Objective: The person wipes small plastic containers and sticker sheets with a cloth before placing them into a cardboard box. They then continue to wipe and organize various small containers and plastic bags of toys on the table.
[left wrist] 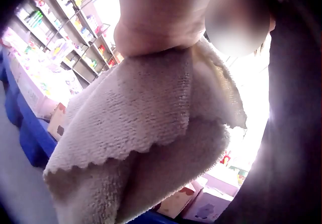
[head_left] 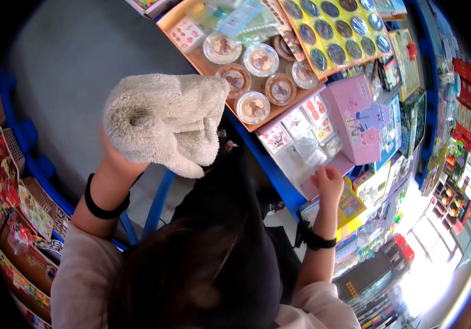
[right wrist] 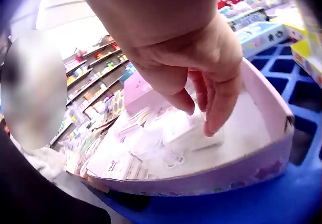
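A beige terry cloth [head_left: 164, 118] wraps my left hand [left wrist: 158, 30], hiding its fingers. Its scalloped edge and loose folds hang down in the left wrist view. This bundle is held up to the left of the goods. My right hand [head_left: 330, 183] reaches over an open pink box [head_left: 299, 183], its fingers loosely bent. In the right wrist view its thumb and fingertips are right at a small white pack [right wrist: 186, 136], with a gap between thumb and fingers. Several more small printed packs [head_left: 297, 122] lie in that box, whose lid [head_left: 356, 118] stands raised.
An orange-brown carton [head_left: 205, 63] beside the pink box holds several round clear-lidded tubs [head_left: 253, 107]. A yellow sheet of round discs [head_left: 337, 33] overlaps its far side. The goods stand on a blue rack [head_left: 271, 172]. More goods fill another blue-edged rack [head_left: 38, 164] on the left.
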The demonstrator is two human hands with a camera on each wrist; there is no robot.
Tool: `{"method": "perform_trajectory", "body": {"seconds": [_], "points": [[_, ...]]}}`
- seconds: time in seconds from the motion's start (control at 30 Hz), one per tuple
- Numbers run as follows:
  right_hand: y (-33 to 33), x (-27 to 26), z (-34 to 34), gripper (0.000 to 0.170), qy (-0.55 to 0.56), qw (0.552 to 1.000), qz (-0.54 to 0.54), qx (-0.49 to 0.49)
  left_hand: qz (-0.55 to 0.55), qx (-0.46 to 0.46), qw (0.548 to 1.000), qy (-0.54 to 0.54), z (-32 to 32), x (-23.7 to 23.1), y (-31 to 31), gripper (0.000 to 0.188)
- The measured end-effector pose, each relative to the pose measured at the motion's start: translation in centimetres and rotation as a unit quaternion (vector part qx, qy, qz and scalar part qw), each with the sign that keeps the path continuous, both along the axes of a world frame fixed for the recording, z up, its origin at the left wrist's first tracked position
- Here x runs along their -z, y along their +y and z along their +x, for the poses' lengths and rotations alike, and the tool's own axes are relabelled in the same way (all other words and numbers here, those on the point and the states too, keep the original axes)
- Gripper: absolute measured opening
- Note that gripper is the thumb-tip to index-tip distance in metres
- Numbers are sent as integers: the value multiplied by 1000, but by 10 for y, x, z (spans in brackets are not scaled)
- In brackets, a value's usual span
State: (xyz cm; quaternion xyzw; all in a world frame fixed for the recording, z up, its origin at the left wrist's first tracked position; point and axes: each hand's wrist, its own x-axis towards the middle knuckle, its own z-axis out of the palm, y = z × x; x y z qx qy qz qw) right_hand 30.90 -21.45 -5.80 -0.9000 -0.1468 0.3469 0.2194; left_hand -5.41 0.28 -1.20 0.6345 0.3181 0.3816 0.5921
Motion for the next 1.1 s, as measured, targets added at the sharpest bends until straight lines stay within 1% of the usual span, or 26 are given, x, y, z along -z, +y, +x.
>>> {"method": "perform_trajectory", "body": {"seconds": [0.03, 0.07, 0.1, 0.17, 0.23, 0.3, 0.37, 0.43, 0.5, 0.53, 0.6, 0.63, 0.7, 0.73, 0.8, 0.83, 0.9, 0.93, 1.0, 1.03, 1.07, 1.1], "points": [[-1, 0, 7, 17, -124, 980, -73, -138, -22, -16, 999, -31, -3, 2, -1, 37], [-3, 1, 14, 16, -205, 957, -42, -199, -42, -31, 997, -63, -6, 2, -2, 37], [15, -12, 9, 15, -214, 955, 3, -206, -36, -38, 997, -58, -9, 3, -1, 37], [78, -54, -25, 14, -212, 941, 43, -260, 47, -61, 996, 40, -9, 4, -2, 36], [134, -70, -61, 14, -213, 907, 144, -334, 34, -72, 996, 27, -6, 5, -1, 34], [186, -76, -100, 13, -118, 890, 244, -366, -14, -41, 999, -6, -5, 5, 1, 40], [232, -58, -130, 15, -169, 806, 339, -456, 0, -42, 999, 16, -4, 0, 3, 39], [265, -30, -152, 20, -203, 760, 360, -502, 13, -42, 998, 38, -5, -3, 3, 39], [294, -4, -167, 30, -302, 677, 394, -543, -2, -75, 997, 23, -7, -4, 3, 41], [298, -3, -176, 30, -303, 678, 394, -541, -1, -74, 997, 23, -9, -1, 3, 41], [304, -1, -189, 58, -402, 657, 287, -570, -40, -89, 995, 19, -14, 7, 1, 42], [307, 3, -190, 58, -401, 659, 284, -570, -43, -87, 995, 19, -16, 9, 3, 42], [314, 10, -193, 60, -406, 687, 193, -571, 5, -44, 995, 93, -20, 9, 10, 41], [316, 12, -193, 60, -406, 687, 194, -570, 6, -45, 995, 94, -19, 7, 13, 41], [317, 14, -188, 34, -443, 654, 260, -555, 2, -23, 993, 120, -13, 2, 16, 41], [318, 15, -185, 34, -443, 653, 261, -556, 1, -25, 992, 120, -13, 3, 16, 41], [319, 16, -181, 34, -411, 676, 252, -557, -107, -20, 993, 39, -14, 8, 14, 43], [317, 16, -181, 37, -420, 668, 250, -561, -110, -23, 993, 39, -14, 11, 12, 43], [315, 13, -183, 38, -425, 659, 248, -569, -228, -68, 971, 6, -15, 15, 8, 46], [316, 8, -184, 39, -434, 649, 246, -574, -228, -69, 971, 5, -17, 14, 8, 46], [320, 3, -184, 39, -434, 647, 247, -576, -237, -32, 971, 32, -19, 13, 7, 51], [325, -10, -188, 53, -360, 710, 126, -592, -244, 3, 968, 60, -22, 11, 6, 57]]}}
